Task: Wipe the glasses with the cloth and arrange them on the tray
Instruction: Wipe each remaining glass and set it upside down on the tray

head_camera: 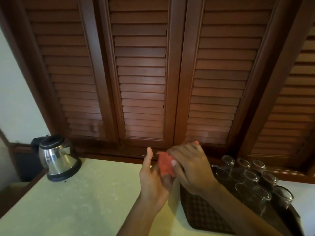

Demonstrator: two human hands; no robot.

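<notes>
Both hands are together above the bench, just left of the tray. The left hand is upturned, thumb up, cradling the pink cloth; the right hand curls over it from above, likely rubbing. Can't tell if a glass sits inside the cloth. The glasses stand upside down on the tray's far right, probably finished ones, keeping the near mat free. A steel kettle sits far left; brown louvred shutters are behind.

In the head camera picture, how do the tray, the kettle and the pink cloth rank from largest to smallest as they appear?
1. Tray, largest, though partly hidden by the arms and glasses.
2. Kettle.
3. Pink cloth, smallest; it is mostly hidden between the hands, so its true size is unsure.
</notes>
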